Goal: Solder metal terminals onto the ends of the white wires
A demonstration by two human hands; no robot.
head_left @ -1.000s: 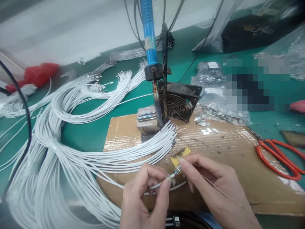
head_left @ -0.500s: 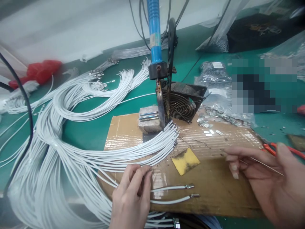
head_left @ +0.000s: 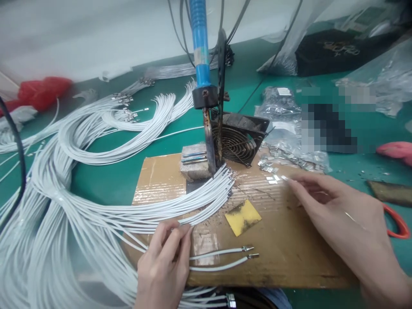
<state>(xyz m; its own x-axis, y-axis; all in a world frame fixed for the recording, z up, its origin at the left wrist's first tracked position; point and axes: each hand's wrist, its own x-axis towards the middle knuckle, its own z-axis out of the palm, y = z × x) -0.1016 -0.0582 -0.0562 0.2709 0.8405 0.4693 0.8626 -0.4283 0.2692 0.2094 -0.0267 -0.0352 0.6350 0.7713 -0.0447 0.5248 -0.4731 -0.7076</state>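
The lower edge of a white cable bundle (head_left: 193, 199) is touched by the left hand (head_left: 164, 264), whose fingers are pressed together; whether a cable is pinched between them cannot be told. Beyond this hand, two white cables (head_left: 219, 253) with metal ends are laid over the cardboard (head_left: 289, 257). By the right hand's (head_left: 341, 214) thumb and forefinger tips, a small metal piece (head_left: 284, 177) is met beside a few loose ones; whether it is gripped cannot be told. A thin wire (head_left: 354, 220) is seen against that hand. Between the hands, a dark-stained yellow pad (head_left: 243, 216) is placed. Behind the bundle, a blue-handled iron (head_left: 201, 56) is set upright before a black fan (head_left: 238, 143) on the green counter (head_left: 106, 180).
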